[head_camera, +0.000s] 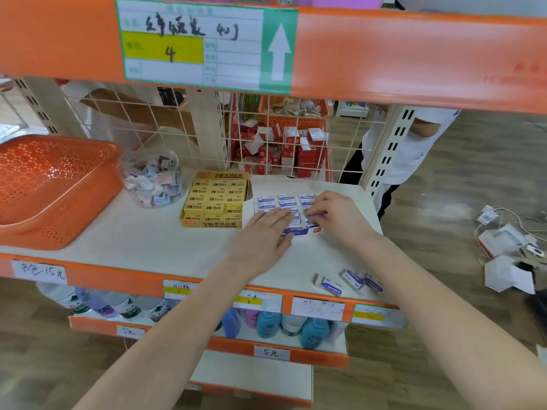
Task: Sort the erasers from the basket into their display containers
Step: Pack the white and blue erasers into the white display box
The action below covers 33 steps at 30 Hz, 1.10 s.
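Observation:
A white display box (266, 184) on the shelf holds rows of blue-and-white erasers (285, 199). My left hand (263, 235) lies flat over the box's front left, fingers together on the erasers. My right hand (334, 214) pinches a blue-and-white eraser (313, 216) at the box's right side. Three loose blue-and-white erasers (350, 281) lie near the shelf's front right edge. A yellow box of 2B erasers (214, 202) stands left of the white box. The orange basket (50, 184) sits at the far left; its inside is hidden.
A clear round tub of small pastel erasers (152, 182) stands between basket and yellow box. A wire grid (266, 137) backs the shelf, red boxes behind it. An orange upper shelf (384, 54) hangs overhead. A person in white (408, 149) stands behind right. Cables and packaging (509, 250) lie on the floor.

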Tool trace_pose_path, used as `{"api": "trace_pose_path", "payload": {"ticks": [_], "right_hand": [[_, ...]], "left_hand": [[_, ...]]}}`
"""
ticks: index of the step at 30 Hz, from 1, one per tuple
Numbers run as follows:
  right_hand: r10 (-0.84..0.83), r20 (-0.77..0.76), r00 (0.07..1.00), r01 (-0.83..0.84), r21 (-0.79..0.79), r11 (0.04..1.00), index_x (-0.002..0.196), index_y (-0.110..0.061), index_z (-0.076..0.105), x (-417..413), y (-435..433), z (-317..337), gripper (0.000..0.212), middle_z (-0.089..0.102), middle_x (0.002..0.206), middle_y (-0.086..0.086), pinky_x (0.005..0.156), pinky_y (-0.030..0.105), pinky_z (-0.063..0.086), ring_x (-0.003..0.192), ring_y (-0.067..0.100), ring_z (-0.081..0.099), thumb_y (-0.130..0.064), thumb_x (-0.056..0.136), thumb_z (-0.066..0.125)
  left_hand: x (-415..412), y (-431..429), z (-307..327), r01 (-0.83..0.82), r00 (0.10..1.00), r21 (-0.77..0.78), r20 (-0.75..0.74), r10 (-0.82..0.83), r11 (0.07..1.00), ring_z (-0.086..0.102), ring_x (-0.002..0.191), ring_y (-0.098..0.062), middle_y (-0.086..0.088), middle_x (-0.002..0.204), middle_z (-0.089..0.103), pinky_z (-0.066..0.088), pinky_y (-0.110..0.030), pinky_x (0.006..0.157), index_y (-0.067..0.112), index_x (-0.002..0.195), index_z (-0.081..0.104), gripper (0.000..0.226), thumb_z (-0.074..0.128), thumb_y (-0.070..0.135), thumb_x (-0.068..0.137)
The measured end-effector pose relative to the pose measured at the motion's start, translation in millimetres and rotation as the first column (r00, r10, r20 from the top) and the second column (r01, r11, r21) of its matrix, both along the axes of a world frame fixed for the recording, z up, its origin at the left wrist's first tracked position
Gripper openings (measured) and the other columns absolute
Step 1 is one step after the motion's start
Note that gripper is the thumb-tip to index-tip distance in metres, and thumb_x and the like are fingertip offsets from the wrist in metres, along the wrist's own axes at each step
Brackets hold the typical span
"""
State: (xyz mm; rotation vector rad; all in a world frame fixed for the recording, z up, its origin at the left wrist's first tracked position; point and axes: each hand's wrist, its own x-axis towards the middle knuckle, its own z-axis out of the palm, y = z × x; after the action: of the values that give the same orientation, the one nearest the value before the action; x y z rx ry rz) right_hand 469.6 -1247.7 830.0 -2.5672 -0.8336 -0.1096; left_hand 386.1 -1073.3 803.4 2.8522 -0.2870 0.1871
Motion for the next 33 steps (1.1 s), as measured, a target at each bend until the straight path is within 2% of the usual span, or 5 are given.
{"api": "trace_pose_path", "payload": {"ticks": [5, 12, 17, 25, 33], "right_hand": [[-0.028, 0.012, 1.000, 0.027, 0.039, 0.999, 0.082, -0.007, 0.074, -5, 0, -1, 0.005, 0.065, 0.091, 0.007, 0.073, 0.015, 0.035, 0.085, 0.021, 0.060, -0.007, 0.078, 0.072], [0.029, 0.010, 1.000, -0.029, -0.032, 0.999, 0.106, -0.009, 0.072, -14, -7, 4, 0.020, 0.064, 0.108, 0.011, 0.083, 0.011, 0.027, 0.102, 0.024, 0.057, -0.014, 0.090, 0.061], [-0.036, 0.003, 0.999, 0.036, 0.068, 0.997, 0.103, -0.008, 0.073, -29, -39, 12, 0.019, 0.068, 0.105, 0.010, 0.088, 0.020, 0.035, 0.100, 0.026, 0.060, -0.009, 0.089, 0.060], [-0.035, -0.293, 0.956, 0.034, -0.007, 0.999, 0.097, -0.023, 0.074, -60, -92, 34, 0.015, 0.066, 0.094, -0.011, 0.073, 0.001, 0.034, 0.084, -0.002, 0.056, -0.022, 0.082, 0.071], [-0.050, -0.180, 0.982, 0.005, -0.240, 0.971, 0.103, -0.025, 0.069, -81, -82, 9, 0.033, 0.055, 0.094, -0.009, 0.083, 0.031, 0.044, 0.094, 0.012, 0.052, -0.048, 0.079, 0.067]], "left_hand": [[1, 1, 1, 0.005, 1.000, -0.040, -0.029, -0.006, 0.999, 0.014, 0.144, -0.005, 0.009, 0.156, 0.023, -0.001, -0.023, 0.115, 0.022, 0.148, 0.029, 0.049, 0.035, 0.034, 0.101], [1, -1, 10, 0.033, 0.993, -0.030, -0.113, -0.036, 0.999, 0.008, 0.145, -0.007, 0.006, 0.158, 0.016, -0.002, -0.024, 0.116, 0.019, 0.151, 0.022, 0.054, 0.038, 0.031, 0.101], [-16, -23, 18, 0.114, 0.993, -0.307, 0.069, -0.098, 0.945, 0.040, 0.128, -0.007, 0.006, 0.139, 0.046, 0.018, -0.007, 0.103, 0.018, 0.133, 0.053, 0.039, 0.055, 0.021, 0.094], [-20, -55, 19, 0.291, 0.890, -0.235, -0.289, -0.353, 0.927, 0.049, 0.094, 0.003, 0.013, 0.117, 0.059, 0.044, -0.021, 0.087, 0.029, 0.116, 0.064, 0.032, 0.067, 0.039, 0.085], [-13, -57, 14, 0.201, 0.935, -0.269, -0.234, -0.266, 0.942, 0.057, 0.104, -0.007, 0.006, 0.114, 0.063, 0.040, -0.014, 0.085, 0.021, 0.122, 0.062, 0.035, 0.065, 0.029, 0.088]]}}
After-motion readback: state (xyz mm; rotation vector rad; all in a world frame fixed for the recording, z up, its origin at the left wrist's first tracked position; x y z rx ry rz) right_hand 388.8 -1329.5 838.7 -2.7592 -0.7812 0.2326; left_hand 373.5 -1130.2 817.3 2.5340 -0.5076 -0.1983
